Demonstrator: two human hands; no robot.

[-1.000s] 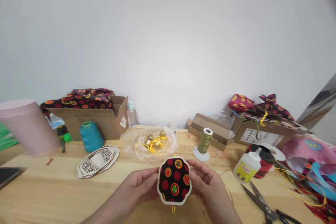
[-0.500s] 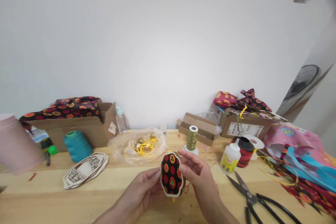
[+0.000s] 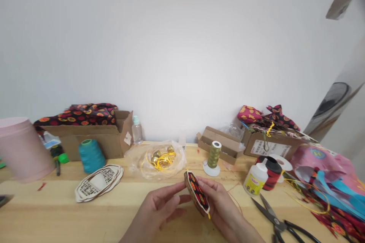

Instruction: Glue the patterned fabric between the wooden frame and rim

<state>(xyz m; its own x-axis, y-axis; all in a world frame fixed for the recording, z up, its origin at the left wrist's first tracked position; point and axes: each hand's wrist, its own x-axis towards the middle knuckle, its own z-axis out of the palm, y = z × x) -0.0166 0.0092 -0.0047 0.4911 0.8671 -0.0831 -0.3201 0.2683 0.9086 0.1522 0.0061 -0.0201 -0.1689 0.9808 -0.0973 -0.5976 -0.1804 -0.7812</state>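
Observation:
A small scalloped wooden plaque (image 3: 197,193) has a pale rim, and its face is covered in black fabric with red and orange flowers. It is tilted so that its layered wooden edge shows, and a bit of yellow cord sticks out at each end. My right hand (image 3: 221,201) grips it along the right side, thumb on the fabric face. My left hand (image 3: 162,207) is on the other side, its index fingertip touching the upper left edge while the thumb and other fingers are spread apart. Just behind stands an olive-gold thread spool (image 3: 213,155).
Scissors (image 3: 276,220), a white glue bottle (image 3: 256,178) and a red-black spool (image 3: 270,172) are at right. On the left lie cut wooden plaques (image 3: 98,184) beside a teal thread cone (image 3: 91,156). A plastic bag of bells and yellow cord (image 3: 159,159) sits behind.
The plaque has turned from facing me to nearly edge-on. My left hand has loosened its hold and its fingers have spread. The view has shifted slightly left.

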